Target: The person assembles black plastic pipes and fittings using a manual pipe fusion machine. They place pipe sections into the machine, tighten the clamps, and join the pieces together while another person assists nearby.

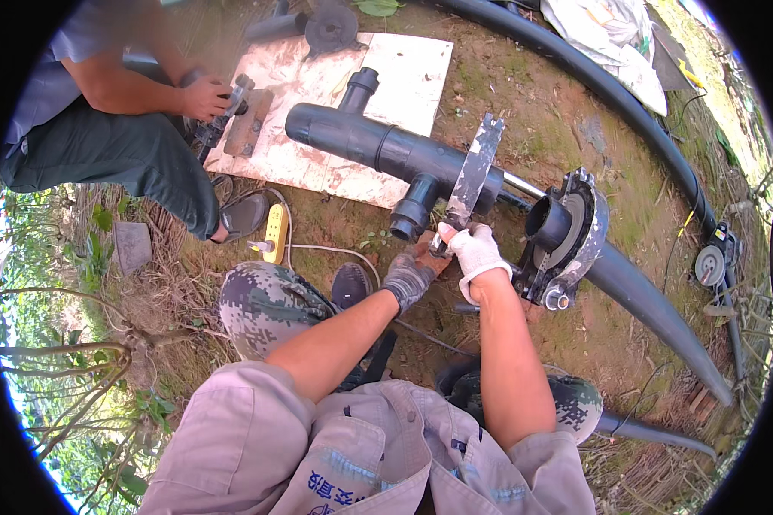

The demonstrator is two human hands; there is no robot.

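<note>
A black plastic pipe fitting (386, 148) with side branches lies across the middle, one end inside an upright metal clamp (474, 172) with worn paint. In a white glove, my right hand (479, 253) is closed around the lower end of this clamp, by its bolt. My left hand (408, 279), in a grey glove, is just below, its fingers against a reddish-brown block (434, 257) under the clamp; its fingertips are partly hidden. To the right, a second round clamp (586, 236) holds a long black pipe (653, 305), whose open end faces the fitting. A steel rod (522, 184) runs between the clamps.
At upper left a co-worker's hand (206, 97) grips a metal tool on a pale board (352, 176). A yellow power strip (275, 232) and its cord lie near my knee. A thick black pipe (610, 86) curves along the right, near a white sack (601, 34).
</note>
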